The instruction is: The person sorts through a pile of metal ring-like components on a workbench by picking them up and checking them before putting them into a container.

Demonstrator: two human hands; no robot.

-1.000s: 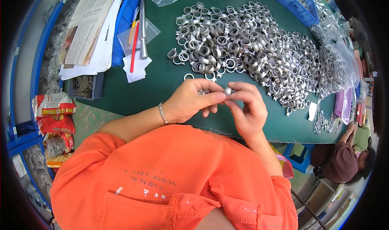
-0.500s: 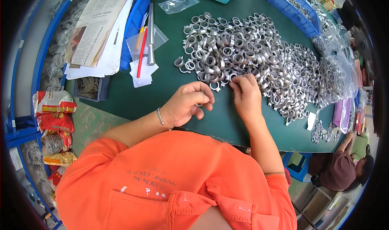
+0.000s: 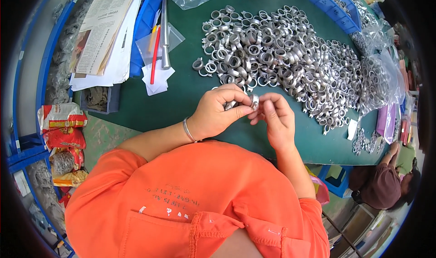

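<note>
Between the thumb and fingers of my left hand a silvery metal ring is pinched upright. More metal shows in the curl of that hand, partly covered by the fingers. Close against the ring's right side is my right hand, its fingers curled in and the thumb bent beside them. Whether those fingertips hold anything is hidden. Just beyond both hands spreads a big heap of similar metal rings, many with small lugs, on a green tabletop.
Left of the heap lie a tapered metal rod, a red pen and white paper slips. Papers rest by a blue bin. At right are a blue crate and plastic bags of rings. Another person sits far right.
My right hand has drawn back from the heap's near edge toward me. My left hand has moved right and up to meet it, and a ring now shows in its fingers.
</note>
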